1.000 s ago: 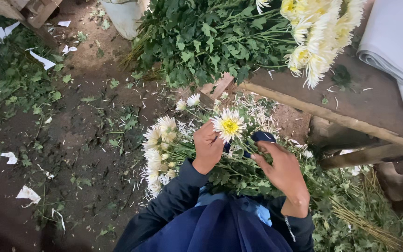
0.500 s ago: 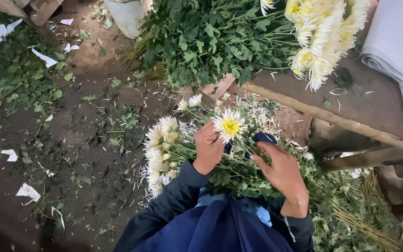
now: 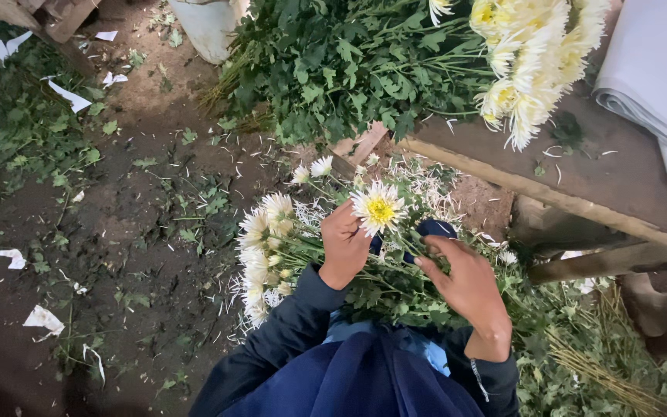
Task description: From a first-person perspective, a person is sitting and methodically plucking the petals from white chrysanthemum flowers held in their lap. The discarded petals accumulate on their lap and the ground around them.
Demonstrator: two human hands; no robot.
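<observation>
Holding a white daisy-like chrysanthemum (image 3: 379, 208), left hand (image 3: 345, 245) clasps stem; right hand (image 3: 465, 278) half-open on gathered bunch (image 3: 272, 247); worktop (image 3: 580, 174) pile unsorted.

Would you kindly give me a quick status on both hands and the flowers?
Left hand gripping white daisy-like flower by the stem. Right hand open, fingers on the leafy bunch. Nothing blocking.

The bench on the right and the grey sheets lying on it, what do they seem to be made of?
The bench looks like rough, unpainted wood: brown, matt, with a plank edge and beams below it. The grey sheets look like paper, perhaps thin plastic: smooth, pale, stacked in flat layers that bend over the edge. The look leaves it open.
</observation>
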